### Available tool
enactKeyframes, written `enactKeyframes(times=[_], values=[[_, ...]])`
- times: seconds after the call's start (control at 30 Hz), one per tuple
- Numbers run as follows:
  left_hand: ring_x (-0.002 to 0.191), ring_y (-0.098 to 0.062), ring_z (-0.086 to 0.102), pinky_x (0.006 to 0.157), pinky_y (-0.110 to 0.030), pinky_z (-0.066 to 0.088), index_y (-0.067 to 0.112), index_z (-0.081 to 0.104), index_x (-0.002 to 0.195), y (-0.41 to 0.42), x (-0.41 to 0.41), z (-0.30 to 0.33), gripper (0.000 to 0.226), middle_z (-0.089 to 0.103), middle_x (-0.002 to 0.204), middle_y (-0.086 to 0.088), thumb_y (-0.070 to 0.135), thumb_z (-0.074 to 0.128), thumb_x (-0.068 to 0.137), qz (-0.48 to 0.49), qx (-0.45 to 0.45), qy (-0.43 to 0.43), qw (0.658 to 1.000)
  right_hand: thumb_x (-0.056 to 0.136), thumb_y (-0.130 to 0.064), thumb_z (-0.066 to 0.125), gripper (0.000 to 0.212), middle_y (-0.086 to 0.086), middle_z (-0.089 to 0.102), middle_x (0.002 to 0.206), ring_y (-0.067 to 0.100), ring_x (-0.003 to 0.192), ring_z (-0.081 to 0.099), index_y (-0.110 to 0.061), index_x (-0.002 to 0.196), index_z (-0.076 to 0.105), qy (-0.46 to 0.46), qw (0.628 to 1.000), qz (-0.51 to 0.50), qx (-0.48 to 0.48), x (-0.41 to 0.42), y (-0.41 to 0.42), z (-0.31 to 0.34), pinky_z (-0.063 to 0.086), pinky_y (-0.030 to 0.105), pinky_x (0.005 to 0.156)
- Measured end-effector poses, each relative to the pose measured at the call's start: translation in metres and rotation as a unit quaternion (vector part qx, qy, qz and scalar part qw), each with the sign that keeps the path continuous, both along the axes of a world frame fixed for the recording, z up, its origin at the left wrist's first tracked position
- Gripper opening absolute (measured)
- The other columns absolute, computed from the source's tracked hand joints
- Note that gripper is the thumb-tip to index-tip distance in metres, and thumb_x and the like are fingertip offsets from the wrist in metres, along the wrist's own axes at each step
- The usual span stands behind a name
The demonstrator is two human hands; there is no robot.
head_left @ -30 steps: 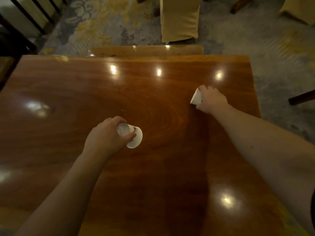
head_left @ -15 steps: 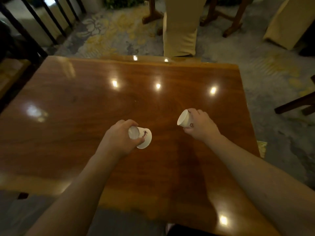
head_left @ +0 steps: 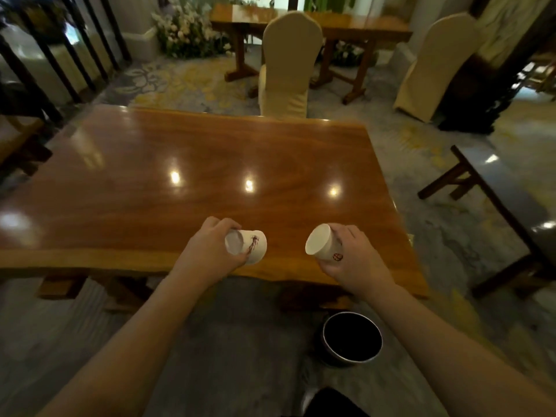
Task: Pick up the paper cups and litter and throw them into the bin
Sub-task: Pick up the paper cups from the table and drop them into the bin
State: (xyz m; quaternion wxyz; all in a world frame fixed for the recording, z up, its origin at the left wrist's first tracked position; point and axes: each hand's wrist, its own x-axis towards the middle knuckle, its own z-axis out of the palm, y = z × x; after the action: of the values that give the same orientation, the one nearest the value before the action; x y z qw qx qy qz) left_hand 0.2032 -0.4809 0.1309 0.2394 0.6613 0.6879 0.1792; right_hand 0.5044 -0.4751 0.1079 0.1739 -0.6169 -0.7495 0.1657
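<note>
Left hand (head_left: pixel 210 251): fingers curled around one paper cup, gripping it from the side; not touching the table.
Right hand (head_left: pixel 350 257): fingers wrapped around a second paper cup, thumb underneath; also clear of the table.
Cups: two, both white, one in each hand.
Left cup (head_left: pixel 248 246): lies on its side in the grip, base turned toward the camera, a reddish mark along its wall.
Right cup (head_left: pixel 322 246): tilted, open mouth facing left and up, a round red stamp low on its wall.
Table (head_left: pixel 180 164): one glossy wooden top; both cups are held above its near edge.
Bin (head_left: pixel 352 338): one, round, dark inside with a metal rim, on the floor below the near edge of the table, under the right forearm.
Chairs: two with pale covers, beyond the table.
</note>
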Motion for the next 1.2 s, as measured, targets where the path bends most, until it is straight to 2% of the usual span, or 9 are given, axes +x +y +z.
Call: enactKeyframes(times=[0.13,0.27,0.43,0.6,0.77,0.9,1.07,1.2], values=[[0.1,-0.011,0.051,0.079,-0.026,0.045,0.037,0.053,0.121,-0.037,0.014,-0.001,0.061,0.046,0.116,0.012,0.048,0.082,0.069,-0.006,0.003,-0.007,1.0,0.075,-0.047,0.079,0.081,-0.01,0.049,0.129,0.011,0.115,0.047,-0.033,0.141,0.035,-0.009,1.0,-0.01,0.013,0.012,-0.063,-0.002,0.05,0.031,0.093],[0.097,-0.009,0.052,0.078,-0.024,0.045,0.037,0.052,0.122,-0.063,0.049,-0.006,0.063,0.047,0.112,0.015,0.051,0.081,0.068,-0.018,0.004,-0.012,1.0,0.075,-0.045,0.081,0.083,-0.009,0.05,0.131,0.013,0.118,0.048,-0.029,0.144,0.036,0.002,1.0,-0.017,-0.001,0.037,-0.098,-0.009,0.052,0.035,0.095],[0.101,-0.01,0.054,0.084,-0.031,0.054,0.035,0.052,0.123,-0.083,0.117,-0.02,0.065,0.053,0.116,0.013,0.05,0.083,0.067,-0.022,-0.015,-0.005,1.0,0.074,-0.042,0.083,0.087,-0.007,0.05,0.135,0.016,0.122,0.049,-0.03,0.144,0.033,0.023,0.998,-0.045,-0.034,0.097,-0.125,-0.024,0.051,0.039,0.097],[0.105,-0.014,0.056,0.088,-0.036,0.055,0.032,0.054,0.125,-0.108,0.209,-0.051,0.065,0.056,0.122,0.007,0.046,0.083,0.068,0.002,-0.063,-0.002,0.998,0.075,-0.04,0.082,0.08,-0.005,0.048,0.132,0.018,0.117,0.051,-0.03,0.14,0.037,0.042,0.995,-0.051,-0.075,0.189,-0.148,-0.054,0.051,0.038,0.094],[0.106,-0.018,0.057,0.088,-0.037,0.053,0.029,0.055,0.125,-0.129,0.293,-0.097,0.064,0.055,0.123,0.003,0.047,0.082,0.07,0.027,-0.104,-0.002,0.994,0.076,-0.04,0.08,0.077,-0.003,0.043,0.129,0.02,0.114,0.051,-0.031,0.14,0.038,0.052,0.987,-0.053,-0.14,0.269,-0.165,-0.096,0.05,0.036,0.09],[0.105,-0.019,0.058,0.084,-0.035,0.053,0.027,0.056,0.125,-0.122,0.337,-0.138,0.067,0.057,0.122,0.002,0.047,0.084,0.068,0.041,-0.151,-0.008,0.988,0.075,-0.039,0.079,0.074,0.001,0.047,0.129,0.021,0.114,0.052,-0.025,0.137,0.041,0.048,0.978,-0.056,-0.196,0.311,-0.163,-0.135,0.051,0.038,0.089],[0.107,-0.02,0.059,0.088,-0.04,0.054,0.024,0.058,0.125,-0.09,0.359,-0.2,0.069,0.061,0.121,0.0,0.052,0.083,0.066,0.049,-0.193,-0.009,0.98,0.073,-0.041,0.078,0.071,0.003,0.051,0.125,0.023,0.111,0.054,-0.021,0.133,0.046,0.052,0.963,-0.082,-0.252,0.33,-0.146,-0.195,0.051,0.041,0.087],[0.101,-0.025,0.062,0.078,-0.037,0.052,0.019,0.062,0.119,-0.063,0.363,-0.273,0.066,0.066,0.114,-0.004,0.052,0.083,0.066,0.041,-0.221,-0.005,0.974,0.073,-0.039,0.08,0.072,0.01,0.055,0.123,0.027,0.11,0.056,-0.013,0.133,0.05,0.083,0.944,-0.129,-0.292,0.331,-0.128,-0.265,0.047,0.036,0.083]])
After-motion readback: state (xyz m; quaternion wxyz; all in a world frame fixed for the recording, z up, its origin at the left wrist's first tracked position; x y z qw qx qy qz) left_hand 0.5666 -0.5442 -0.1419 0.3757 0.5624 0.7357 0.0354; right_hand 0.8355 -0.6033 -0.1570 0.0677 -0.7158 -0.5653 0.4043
